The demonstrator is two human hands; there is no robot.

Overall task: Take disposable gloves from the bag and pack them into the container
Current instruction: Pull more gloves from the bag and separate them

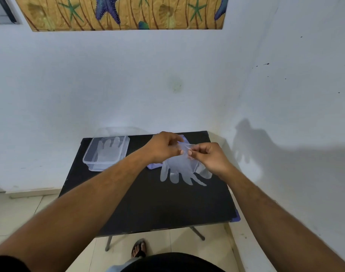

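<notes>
A clear disposable glove (182, 169) hangs fingers-down over the black table (157, 209). My left hand (163, 147) and my right hand (210, 157) both pinch its cuff edge, thumbs close together. More than one glove layer may hang there; I cannot tell. Behind my hands lies the bluish bag (154, 165), mostly hidden. At the table's far left stands the clear plastic container (93, 163), with a glove (108, 152) lying flat inside it.
The table stands against a white wall, with a second wall close on the right. A clear lid (116, 131) leans behind the container. My sandalled foot (139, 249) and the table's metal legs (198, 233) show on the tiled floor below the near edge.
</notes>
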